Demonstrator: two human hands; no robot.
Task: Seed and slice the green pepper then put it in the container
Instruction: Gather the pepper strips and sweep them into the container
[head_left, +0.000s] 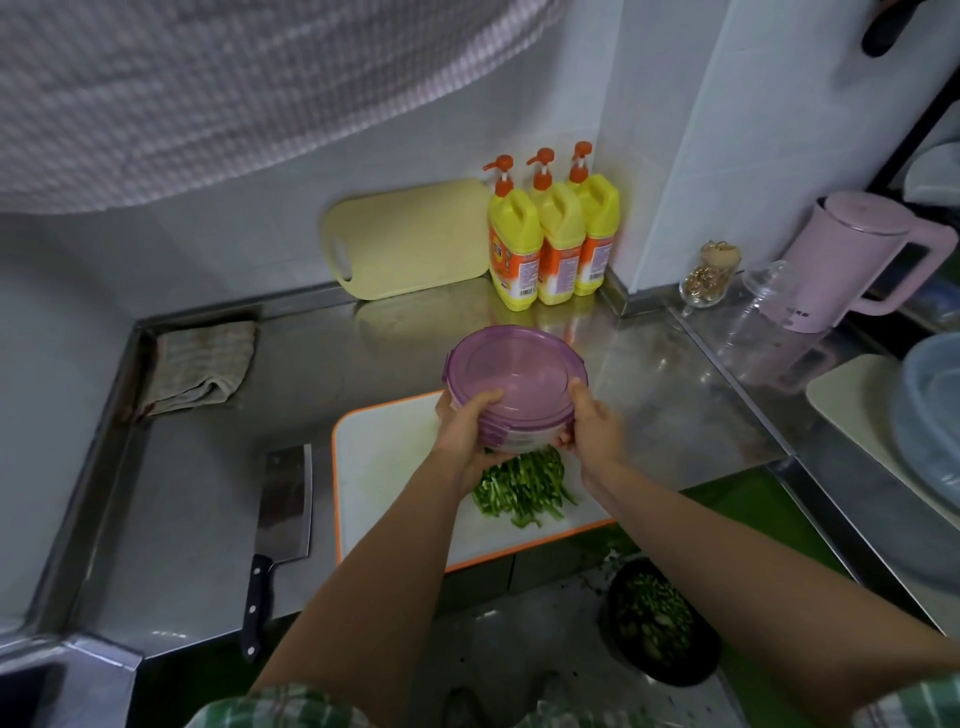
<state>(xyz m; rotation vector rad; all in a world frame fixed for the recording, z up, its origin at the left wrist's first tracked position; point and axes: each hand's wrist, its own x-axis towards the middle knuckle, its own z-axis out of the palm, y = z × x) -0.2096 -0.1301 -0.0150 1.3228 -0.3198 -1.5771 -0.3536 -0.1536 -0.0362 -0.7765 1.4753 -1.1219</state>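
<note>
A round container (514, 384) with a purple lid is held above the white, orange-rimmed cutting board (384, 457). My left hand (467, 434) grips its left side and my right hand (595, 426) grips its right side. The lid is on and tilted toward me. A pile of sliced green pepper strips (522, 488) lies on the board just under the container, partly hidden by my hands. A cleaver (283, 525) with a black handle rests on the steel counter left of the board.
Three yellow pump bottles (550, 244) and a pale cutting board (410, 241) stand against the back wall. A folded cloth (200, 366) lies at left. A pink kettle (857, 260) and jars stand at right. A black bin (657, 621) with green scraps sits on the floor.
</note>
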